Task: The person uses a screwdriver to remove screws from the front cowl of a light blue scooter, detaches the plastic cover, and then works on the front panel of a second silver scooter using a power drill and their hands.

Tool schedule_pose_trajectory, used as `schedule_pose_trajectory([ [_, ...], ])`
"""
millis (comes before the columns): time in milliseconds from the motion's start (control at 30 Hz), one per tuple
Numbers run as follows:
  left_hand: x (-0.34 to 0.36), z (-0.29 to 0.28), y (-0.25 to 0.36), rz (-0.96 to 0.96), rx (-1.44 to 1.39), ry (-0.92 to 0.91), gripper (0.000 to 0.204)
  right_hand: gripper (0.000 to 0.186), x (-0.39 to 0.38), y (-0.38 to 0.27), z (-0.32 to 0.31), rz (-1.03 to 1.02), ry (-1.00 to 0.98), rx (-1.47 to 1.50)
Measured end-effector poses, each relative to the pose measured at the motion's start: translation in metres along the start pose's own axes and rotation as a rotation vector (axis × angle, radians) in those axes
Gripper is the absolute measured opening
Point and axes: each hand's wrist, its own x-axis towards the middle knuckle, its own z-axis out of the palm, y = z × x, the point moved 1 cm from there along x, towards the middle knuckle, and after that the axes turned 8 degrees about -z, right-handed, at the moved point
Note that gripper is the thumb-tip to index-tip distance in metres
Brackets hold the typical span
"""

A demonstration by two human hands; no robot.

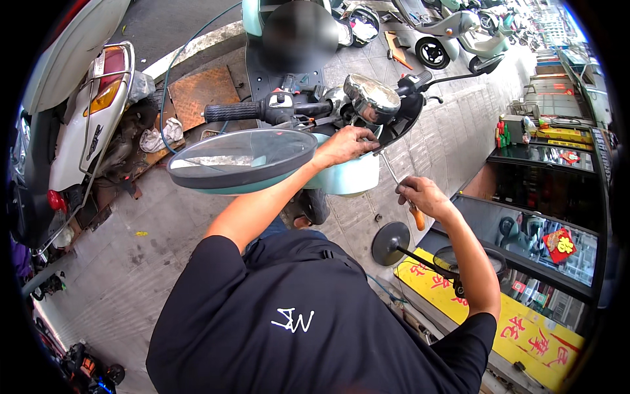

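A scooter's handlebar with a black grip (231, 111) stands before me, and a chrome round lamp or gauge housing (374, 100) sits at its middle. My left hand (346, 146) is at the light-blue cover (354, 176) just below that housing, fingers curled together at its upper edge. What lies between the fingertips is hidden. To the right, my right hand (425, 196) is closed round a screwdriver (418, 217) with an orange handle. Its shaft slants up and left towards the cover's right edge. Under my left forearm spreads a large oval mirror (243, 154).
A second mirror (387, 243) on a black stem is at lower right, beside a yellow sign board (525, 328) and glass cases. A white scooter (92, 131) stands at left, near a rusty metal plate (203, 95). More scooters (453, 33) are parked at the far right.
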Motion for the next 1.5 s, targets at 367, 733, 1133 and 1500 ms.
schedule_pose_trajectory([
  [367,-0.001,0.002,0.002,-0.048,-0.118,-0.044,0.023,0.024,0.007,0.005,-0.019,0.0,-0.123,0.075],
  [733,-0.004,0.001,0.007,-0.135,-0.078,0.002,0.032,0.022,0.017,0.005,-0.013,-0.086,-0.081,-0.094],
  [1133,-0.007,-0.002,0.008,-0.084,-0.093,-0.008,0.027,0.025,0.013,0.007,-0.011,-0.071,-0.124,0.054],
  [1500,-0.006,0.005,0.011,-0.142,-0.141,0.06,0.026,0.023,0.016,0.024,-0.001,-0.071,-0.169,0.22],
])
